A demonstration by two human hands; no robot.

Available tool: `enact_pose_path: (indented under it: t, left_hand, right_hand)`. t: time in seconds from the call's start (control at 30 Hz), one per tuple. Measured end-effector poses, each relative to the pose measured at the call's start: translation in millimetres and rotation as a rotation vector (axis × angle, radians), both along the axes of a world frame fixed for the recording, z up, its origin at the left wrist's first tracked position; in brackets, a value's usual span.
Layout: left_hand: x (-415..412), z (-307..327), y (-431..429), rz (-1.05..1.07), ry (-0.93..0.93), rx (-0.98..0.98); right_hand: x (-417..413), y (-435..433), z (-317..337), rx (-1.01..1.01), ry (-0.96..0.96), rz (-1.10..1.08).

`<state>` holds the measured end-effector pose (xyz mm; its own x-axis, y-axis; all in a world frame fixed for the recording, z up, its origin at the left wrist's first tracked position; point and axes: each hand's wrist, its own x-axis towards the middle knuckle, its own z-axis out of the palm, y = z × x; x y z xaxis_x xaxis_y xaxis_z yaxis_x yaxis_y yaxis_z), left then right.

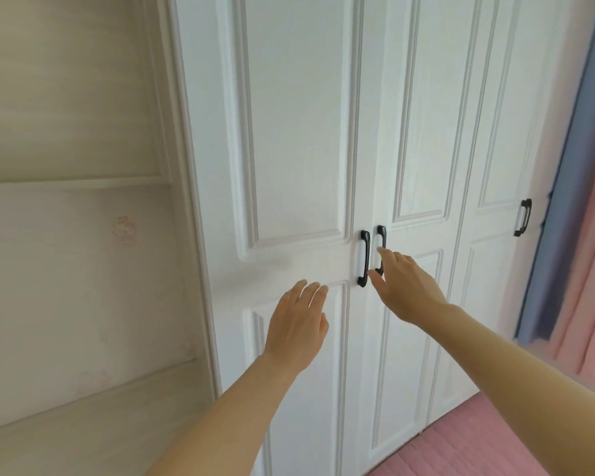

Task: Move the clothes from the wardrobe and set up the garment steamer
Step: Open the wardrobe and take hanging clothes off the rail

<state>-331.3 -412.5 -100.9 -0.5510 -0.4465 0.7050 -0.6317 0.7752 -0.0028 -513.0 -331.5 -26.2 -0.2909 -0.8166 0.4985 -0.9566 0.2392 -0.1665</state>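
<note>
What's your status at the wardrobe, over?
Left hand open, short of left handle. Right hand open at right handle, no grip yet. Doors shut. Nothing blocking them.

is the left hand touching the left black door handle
Apart. The head view shows bare white door between the fingertips of the left hand and the left door handle.

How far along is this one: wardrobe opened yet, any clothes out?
Nothing done: the wardrobe doors are shut. In hand: open right hand at the middle handle, open left hand below the left handle. Left: opening, moving clothes, steamer setup; neither shows.
</note>
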Motion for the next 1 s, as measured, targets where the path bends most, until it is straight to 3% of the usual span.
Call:
enact_pose_path:
  t: [0.13,0.37,0.53,0.77,1.0]
  left_hand:
    - [-47.2,3.3,-18.9,-0.094,0.05,0.065]
    - [-117.2,15.9,-41.1,-0.165,0.337,0.472]
    - [-152.1,18.9,-54.1,-0.198,0.526,0.647]
    - [-178.1,25.4,-57.2,-0.197,0.678,0.702]
    - [-183.6,23.0,-54.4,-0.133,0.611,0.627]
  right_hand:
    - [-33.6,-34.3,15.1,0.001,-0.091,0.039]
    - [-75.6,-90.7,42.6,-0.112,-0.371,0.159]
    - [-88.7,-117.3,51.3,-0.163,-0.476,0.24]
    - [-95.3,-131.9,58.0,-0.233,-0.57,0.264]
    - [-103.9,-133.6,57.5,-0.268,-0.658,0.311]
